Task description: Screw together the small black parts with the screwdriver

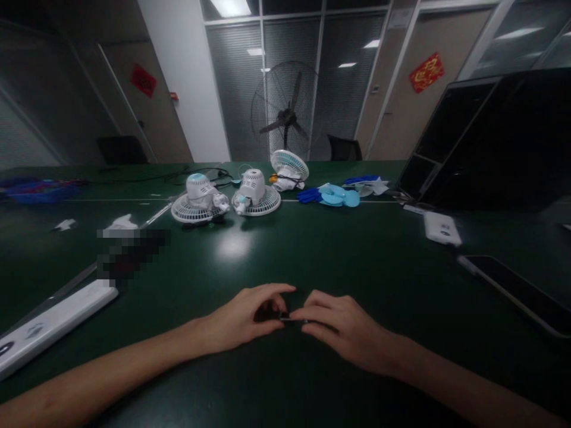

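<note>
My left hand (pixel 250 315) and my right hand (pixel 339 324) rest on the dark green table (pixel 312 249), fingertips meeting near the front edge. Both are curled in a pinch on a small dark object (pixel 289 319) between them; it is too small and dim to name. Far across the table lie three small white clip fans: one (pixel 198 199) at the left, one (pixel 255 193) in the middle, one (pixel 289 169) behind them. Blue fan blades (pixel 332 195) lie to their right.
A white power strip (pixel 53 321) lies at the left front. A white box (pixel 441 228) and a dark phone (pixel 517 291) lie at the right, beside black monitors (pixel 491 142). A big floor fan (pixel 285 113) stands behind the table.
</note>
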`<state>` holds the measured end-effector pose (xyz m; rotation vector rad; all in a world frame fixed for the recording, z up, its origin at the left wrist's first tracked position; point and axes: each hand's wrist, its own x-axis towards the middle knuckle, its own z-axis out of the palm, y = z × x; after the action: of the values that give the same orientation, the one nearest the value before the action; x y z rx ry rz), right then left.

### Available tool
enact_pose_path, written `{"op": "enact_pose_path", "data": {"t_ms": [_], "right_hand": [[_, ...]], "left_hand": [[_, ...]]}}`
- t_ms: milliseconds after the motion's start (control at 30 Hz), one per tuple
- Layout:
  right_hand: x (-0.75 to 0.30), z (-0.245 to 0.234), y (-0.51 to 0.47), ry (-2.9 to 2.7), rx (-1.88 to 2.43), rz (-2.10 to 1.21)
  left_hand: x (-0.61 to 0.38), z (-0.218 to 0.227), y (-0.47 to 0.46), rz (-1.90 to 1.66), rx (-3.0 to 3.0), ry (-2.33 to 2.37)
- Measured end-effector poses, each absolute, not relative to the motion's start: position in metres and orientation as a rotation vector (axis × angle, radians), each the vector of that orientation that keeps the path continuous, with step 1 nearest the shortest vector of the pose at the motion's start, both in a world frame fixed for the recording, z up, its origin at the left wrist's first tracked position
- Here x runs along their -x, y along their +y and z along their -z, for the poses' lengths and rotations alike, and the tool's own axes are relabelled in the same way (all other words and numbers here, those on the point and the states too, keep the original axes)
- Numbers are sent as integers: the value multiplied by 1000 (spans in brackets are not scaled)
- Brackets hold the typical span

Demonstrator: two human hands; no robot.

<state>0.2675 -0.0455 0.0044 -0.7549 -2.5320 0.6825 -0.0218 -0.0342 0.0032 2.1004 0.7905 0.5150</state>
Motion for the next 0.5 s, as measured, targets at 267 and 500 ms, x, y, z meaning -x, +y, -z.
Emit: {"op": "enact_pose_path", "data": {"t_ms": [267, 500], "right_hand": [[-266, -3, -48, -2503, 785, -642], [-255, -7, -44, -2531, 758, -668]], "left_hand": [[23, -3, -36, -521, -2125, 788], [25, -4, -36, -513, -2086, 806]]}}
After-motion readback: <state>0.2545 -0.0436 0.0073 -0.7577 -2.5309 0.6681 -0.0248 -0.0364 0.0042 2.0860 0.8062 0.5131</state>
